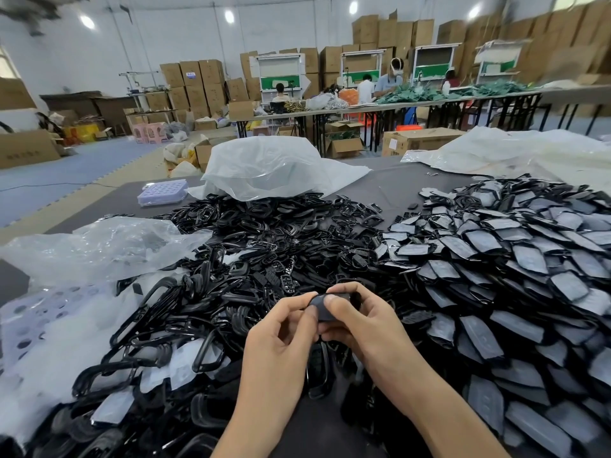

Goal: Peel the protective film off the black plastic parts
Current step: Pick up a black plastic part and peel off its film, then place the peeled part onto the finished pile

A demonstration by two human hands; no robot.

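Pinching one black part [325,310] between L hand [281,328] + R hand [367,325], fingers curled on it, above pile [271,239]. Step: prob. starting film edge; lift not discernible. Next: nail under corner, steady pull.

Warehouse hall: pale back wall [99,61], round ceiling lights [229,16], cardboard boxes [195,84] stacked high against it, blue floor [82,163] of what look like interlocking mats, long folding tables [363,109] before green-and-white work booths [280,72], pink stools [150,132] at left.

Factory hall: black plastic parts [297,233] are lying heaped on the work table [390,181]; stacked cartons [195,84] and staffed benches [363,109] are standing beyond it.
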